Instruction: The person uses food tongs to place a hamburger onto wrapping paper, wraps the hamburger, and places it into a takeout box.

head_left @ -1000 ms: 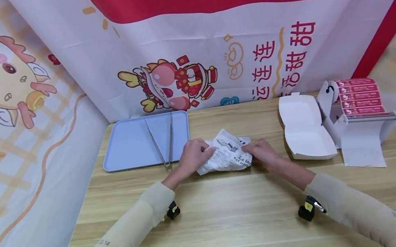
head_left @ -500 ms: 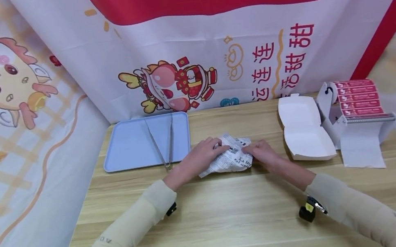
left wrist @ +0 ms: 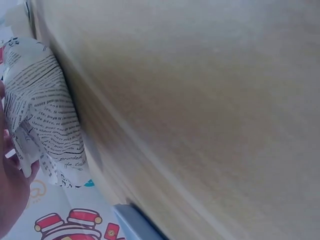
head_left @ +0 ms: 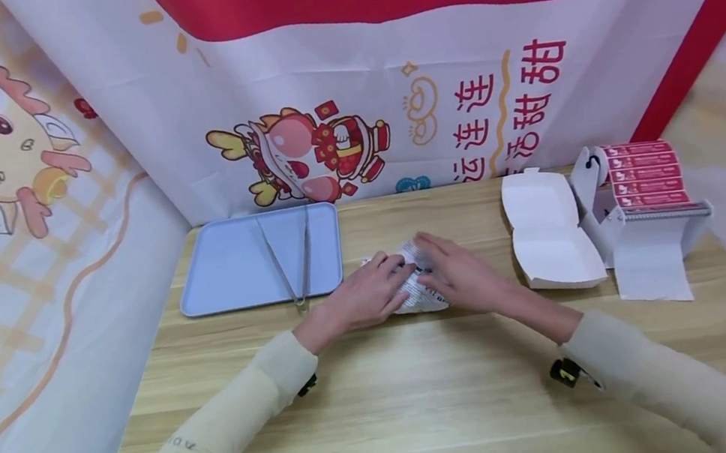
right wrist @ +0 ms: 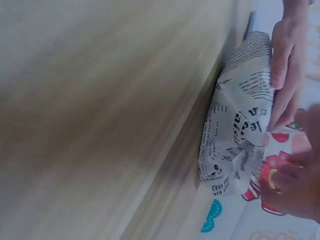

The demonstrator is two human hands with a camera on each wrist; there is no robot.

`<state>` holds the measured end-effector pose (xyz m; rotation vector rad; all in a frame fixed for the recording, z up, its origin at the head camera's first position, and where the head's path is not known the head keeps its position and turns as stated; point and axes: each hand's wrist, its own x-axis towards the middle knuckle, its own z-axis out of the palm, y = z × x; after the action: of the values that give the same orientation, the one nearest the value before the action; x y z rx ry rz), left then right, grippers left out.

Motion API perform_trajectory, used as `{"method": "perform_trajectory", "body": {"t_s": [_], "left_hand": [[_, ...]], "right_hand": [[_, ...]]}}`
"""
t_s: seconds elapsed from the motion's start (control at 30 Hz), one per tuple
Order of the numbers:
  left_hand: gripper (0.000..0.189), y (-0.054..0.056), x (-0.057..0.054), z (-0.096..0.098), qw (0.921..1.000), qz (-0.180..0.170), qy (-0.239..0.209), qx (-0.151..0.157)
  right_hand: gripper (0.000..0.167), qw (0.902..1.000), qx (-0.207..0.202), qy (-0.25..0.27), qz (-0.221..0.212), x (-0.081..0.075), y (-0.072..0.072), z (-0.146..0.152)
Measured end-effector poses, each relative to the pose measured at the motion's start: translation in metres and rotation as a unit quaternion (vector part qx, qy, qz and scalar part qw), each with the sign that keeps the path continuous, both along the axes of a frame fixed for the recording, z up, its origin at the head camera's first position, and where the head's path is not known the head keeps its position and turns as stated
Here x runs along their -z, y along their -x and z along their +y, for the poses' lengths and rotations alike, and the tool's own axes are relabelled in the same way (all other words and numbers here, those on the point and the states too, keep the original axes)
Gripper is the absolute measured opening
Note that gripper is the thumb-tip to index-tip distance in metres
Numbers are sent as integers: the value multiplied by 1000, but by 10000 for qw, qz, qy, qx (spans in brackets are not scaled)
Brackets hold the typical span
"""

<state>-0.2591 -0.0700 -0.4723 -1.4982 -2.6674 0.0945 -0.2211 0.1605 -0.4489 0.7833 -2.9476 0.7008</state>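
Note:
A crumpled bundle of newspaper-print wrapping paper (head_left: 421, 299) lies on the table between the two hands. My left hand (head_left: 367, 292) rests on its left part with extended fingers pressing the paper down. Over its right side is my right hand (head_left: 467, 274), slightly blurred, fingers loosely spread. In the right wrist view, the fingers of this hand (right wrist: 297, 185) stand off from the printed paper (right wrist: 237, 120), while the left hand lies flat along its top. The left wrist view shows the folded, rounded side of the paper (left wrist: 45, 105); what it wraps is hidden.
A blue tray (head_left: 225, 266) with metal tongs (head_left: 304, 264) across it lies at the back left. At the right stand an open white takeaway box (head_left: 550, 234) and a dispenser with a roll of red labels (head_left: 645, 173). A printed cloth backdrop (head_left: 328, 57) borders the table.
My left hand has moved right, further over the paper, and flattened its fold. My right hand has let go of the right edge and come up over the top.

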Motion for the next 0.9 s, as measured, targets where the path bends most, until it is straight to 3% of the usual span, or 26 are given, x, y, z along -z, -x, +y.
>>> {"method": "perform_trajectory", "body": {"t_s": [0.1, 0.2, 0.4, 0.6, 0.67, 0.77, 0.9], "left_hand": [[61, -3, 1, -1, 9999, -41, 144, -66], [62, -6, 0, 0, 9994, -228, 193, -190], [57, -13, -13, 4, 9953, -576, 102, -772], [50, -19, -24, 11, 9821, -1075, -245, -1526], [47, -18, -24, 8, 9806, -1147, -408, -1536], [37, -16, -20, 2, 9807, -1239, -745, -1313], [31, -16, -13, -4, 9771, -1437, -1129, -1087]], "right_hand": [[79, 9939, -469, -529, -841, 7, 5, -4], [82, 9878, -539, -734, -1262, 14, 7, -4], [81, 9892, -358, -600, -1288, 16, 7, -12], [71, 9896, -499, -75, -1346, 8, -9, -10], [60, 9885, -560, 284, -1375, 5, -14, -3], [45, 9855, -569, 753, -1412, 0, -17, 15], [30, 9881, -166, 901, -1236, -7, -18, 44]]}}
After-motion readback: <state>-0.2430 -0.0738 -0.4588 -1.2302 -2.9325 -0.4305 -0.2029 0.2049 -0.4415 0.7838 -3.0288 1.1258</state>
